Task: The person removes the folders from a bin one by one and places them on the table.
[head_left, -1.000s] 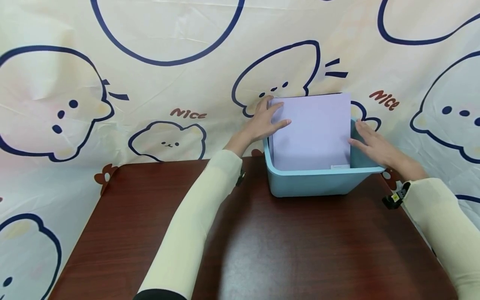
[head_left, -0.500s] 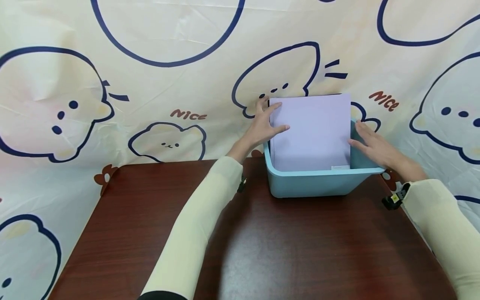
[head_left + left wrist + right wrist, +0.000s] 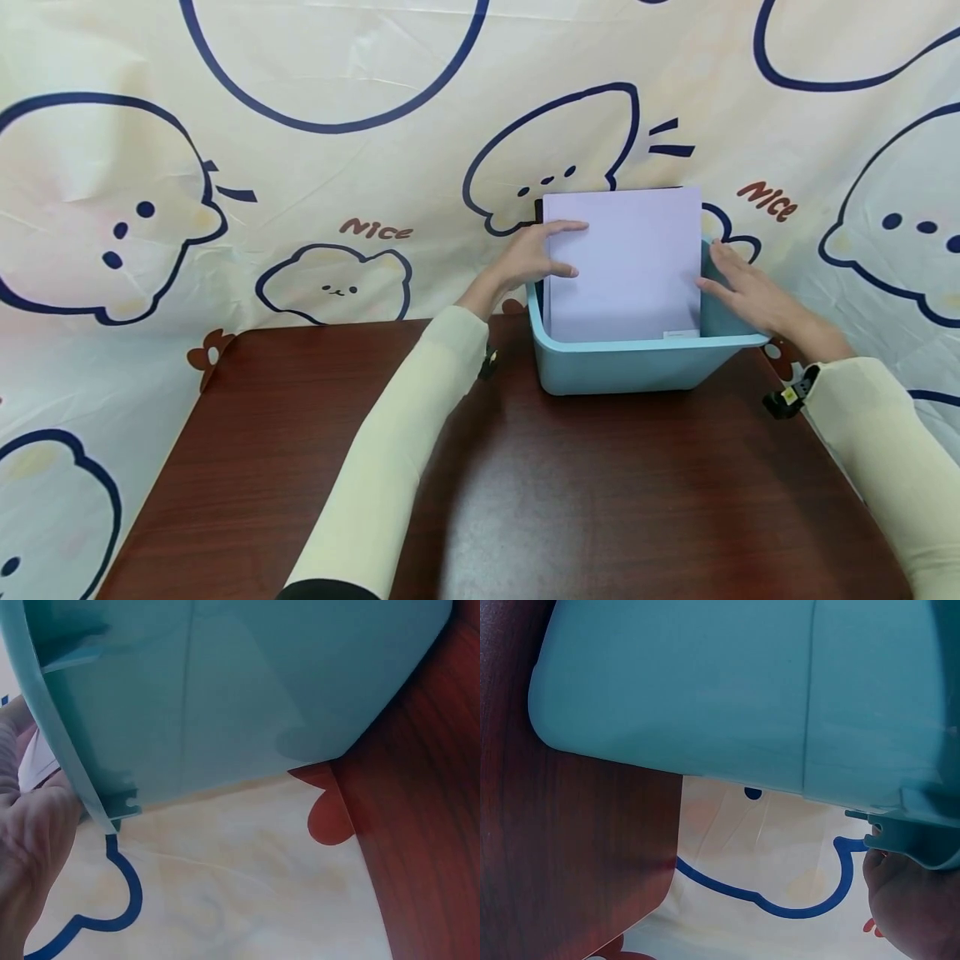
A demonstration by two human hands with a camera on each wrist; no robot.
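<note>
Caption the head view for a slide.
Left fingers and right fingers flank a lilac sheet standing up from a blue bin.

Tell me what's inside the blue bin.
The blue bin holds a flat lavender item rising above its rim; a dark edge shows behind the item's upper left. The front wall hides the bin's floor, and the item covers most of what lies behind.

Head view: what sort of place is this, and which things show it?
Probably indoors, perhaps a staged work corner: a dark wood-look table stands before a cartoon-printed backdrop, and on the table sits a blue bin with a flat lilac item in it.
</note>
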